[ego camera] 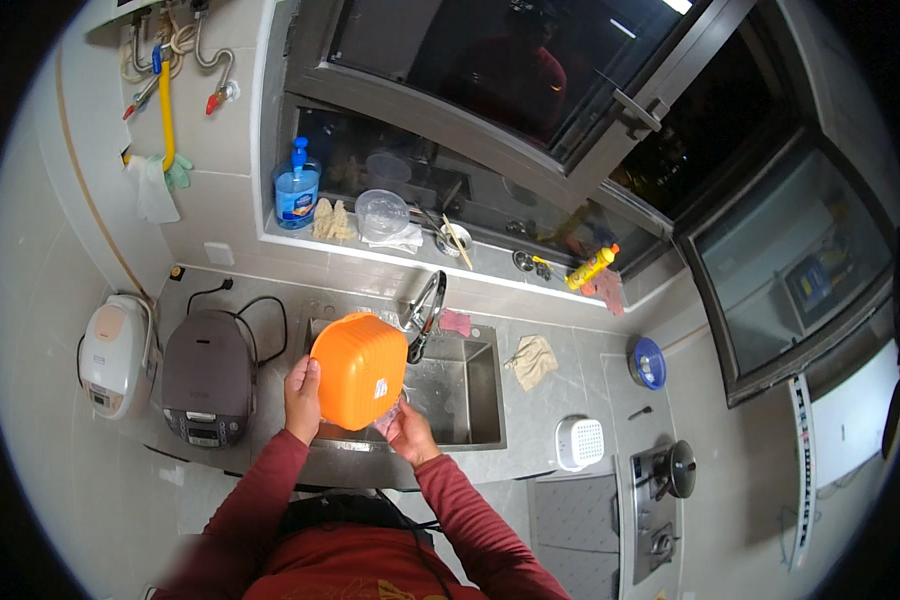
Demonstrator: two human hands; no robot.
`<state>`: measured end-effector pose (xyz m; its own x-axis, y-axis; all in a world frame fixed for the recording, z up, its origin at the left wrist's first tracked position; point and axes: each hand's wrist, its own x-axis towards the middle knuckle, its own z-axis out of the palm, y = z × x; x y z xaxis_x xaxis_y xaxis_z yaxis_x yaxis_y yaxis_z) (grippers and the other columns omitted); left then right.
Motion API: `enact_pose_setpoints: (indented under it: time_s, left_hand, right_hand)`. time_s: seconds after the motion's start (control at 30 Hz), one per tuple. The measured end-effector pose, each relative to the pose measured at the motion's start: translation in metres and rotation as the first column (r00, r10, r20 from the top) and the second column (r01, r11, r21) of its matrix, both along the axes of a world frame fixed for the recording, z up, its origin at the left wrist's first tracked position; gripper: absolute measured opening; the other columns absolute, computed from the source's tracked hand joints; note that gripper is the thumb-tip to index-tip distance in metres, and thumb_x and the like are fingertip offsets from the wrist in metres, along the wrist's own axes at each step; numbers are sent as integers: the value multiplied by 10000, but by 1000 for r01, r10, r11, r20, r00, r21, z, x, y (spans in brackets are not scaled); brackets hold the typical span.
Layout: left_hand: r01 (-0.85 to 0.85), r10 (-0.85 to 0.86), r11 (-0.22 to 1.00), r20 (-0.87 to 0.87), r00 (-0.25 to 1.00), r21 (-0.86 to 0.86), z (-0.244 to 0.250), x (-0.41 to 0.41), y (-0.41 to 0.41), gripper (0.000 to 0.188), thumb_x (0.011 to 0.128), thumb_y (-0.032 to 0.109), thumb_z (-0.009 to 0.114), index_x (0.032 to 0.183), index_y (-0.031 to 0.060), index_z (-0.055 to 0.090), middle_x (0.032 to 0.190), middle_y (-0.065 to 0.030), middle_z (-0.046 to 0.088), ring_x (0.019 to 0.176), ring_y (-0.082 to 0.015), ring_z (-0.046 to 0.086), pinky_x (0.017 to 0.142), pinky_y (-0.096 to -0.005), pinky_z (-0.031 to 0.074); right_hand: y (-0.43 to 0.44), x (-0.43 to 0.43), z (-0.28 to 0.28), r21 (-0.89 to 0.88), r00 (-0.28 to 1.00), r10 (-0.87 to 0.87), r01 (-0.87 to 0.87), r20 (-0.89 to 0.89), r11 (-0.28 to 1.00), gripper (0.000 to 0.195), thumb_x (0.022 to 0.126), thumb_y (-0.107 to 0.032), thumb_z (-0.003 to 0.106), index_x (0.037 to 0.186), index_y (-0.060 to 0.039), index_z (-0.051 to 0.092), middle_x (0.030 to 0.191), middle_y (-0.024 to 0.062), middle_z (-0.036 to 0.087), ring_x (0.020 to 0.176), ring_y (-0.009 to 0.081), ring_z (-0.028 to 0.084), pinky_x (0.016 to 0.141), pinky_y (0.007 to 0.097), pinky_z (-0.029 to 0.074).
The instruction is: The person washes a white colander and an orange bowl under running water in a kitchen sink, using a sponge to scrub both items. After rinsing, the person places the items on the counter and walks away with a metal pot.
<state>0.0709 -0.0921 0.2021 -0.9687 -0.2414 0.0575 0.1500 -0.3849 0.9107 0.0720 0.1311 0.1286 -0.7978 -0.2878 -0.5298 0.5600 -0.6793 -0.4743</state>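
Note:
An orange plastic basin [361, 369] is held tilted above the stainless steel sink [484, 390], its ribbed outer side and a small label facing me. My left hand [302, 394] grips its left rim, thumb on the outside. At the lower right edge of the basin is my right hand [407, 429], with a crumpled piece of clear plastic [387, 417] at its fingers. The faucet [424, 315] rises just right of the basin. Water drops show on the sink floor. The inside of the basin is hidden from view.
A dark rice cooker [204, 375] and a white one [116, 352] stand left. A pink sponge [456, 323] lies behind the sink. Right of it are a beige cloth [532, 362], a white perforated basket [581, 442] and a gas stove [649, 517]. The windowsill holds a blue soap bottle [296, 196].

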Motion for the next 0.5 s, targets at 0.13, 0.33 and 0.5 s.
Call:
enact_pose_setpoints:
  time_s: [0.13,0.33,0.5]
  left_hand:
    - [-22,22,1000,-2,1000,-15,-18,4,22,298,1125,260,478,1163,9,634,1084,-3,672,953,-64,606,849,-251,493]
    - [88,-106,858,-8,994,-505,-38,18,30,165,1054,136,553,1064,-10,631,928,-130,694,848,-232,665,745,-356,518]
    - [102,-196,636,-32,980,-765,-41,24,23,130,990,146,632,1012,18,621,905,-223,674,851,-437,661,690,-487,509]
  right_hand:
    - [-20,8,-10,-188,994,-39,59,107,980,460,1143,-359,315,1379,-30,536,1381,158,637,1261,342,631,1105,512,499]
    - [-27,18,7,-300,971,1,72,238,951,484,1139,-362,295,1335,-3,554,1305,175,676,1238,335,645,1106,507,509]
    - [-18,16,14,-311,972,48,26,229,950,326,1121,-248,413,1277,-10,573,1239,153,699,1166,292,678,1098,498,526]
